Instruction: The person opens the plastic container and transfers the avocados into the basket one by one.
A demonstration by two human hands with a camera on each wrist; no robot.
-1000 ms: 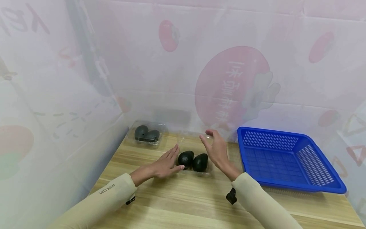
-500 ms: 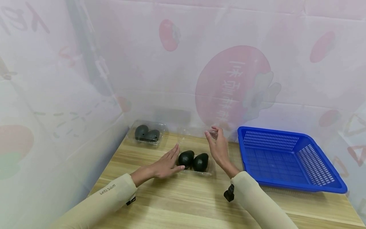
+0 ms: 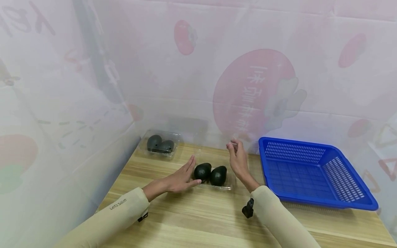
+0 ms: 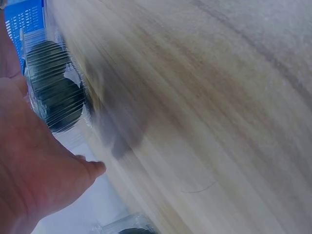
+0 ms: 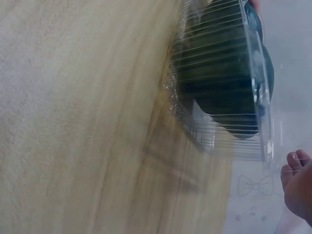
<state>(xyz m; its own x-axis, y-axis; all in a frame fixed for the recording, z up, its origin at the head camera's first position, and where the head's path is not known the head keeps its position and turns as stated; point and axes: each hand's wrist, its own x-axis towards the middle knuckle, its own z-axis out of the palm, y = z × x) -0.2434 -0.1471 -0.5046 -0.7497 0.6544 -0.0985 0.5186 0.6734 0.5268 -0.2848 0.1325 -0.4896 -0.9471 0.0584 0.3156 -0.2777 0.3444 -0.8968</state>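
Observation:
Two dark green avocados (image 3: 218,175) sit side by side in a clear plastic clamshell box (image 3: 221,188) on the wooden table. At the box's left end my left hand (image 3: 180,177) stands with straight fingers, its thumb by the front edge. Behind the fruit the transparent lid is raised, its outline faint. My right hand (image 3: 238,162) pinches the lid's right edge between thumb and curled fingers. From the right wrist view, the ribbed wall of the box (image 5: 219,63) shows the avocados through it, with the right hand (image 5: 298,187) at the lid's rim.
A second clear box (image 3: 169,154) with two avocados (image 3: 154,142) inside stands at the back left, by the wall sheet. To the right lies a blue plastic basket (image 3: 297,175) with slotted sides. A printed sheet (image 3: 155,69) hangs behind the wooden table (image 3: 186,220).
My right hand has shifted slightly right and back, its fingers closing from a looser curl onto the lid edge, and the lid has tilted up. The left hand stays at the box.

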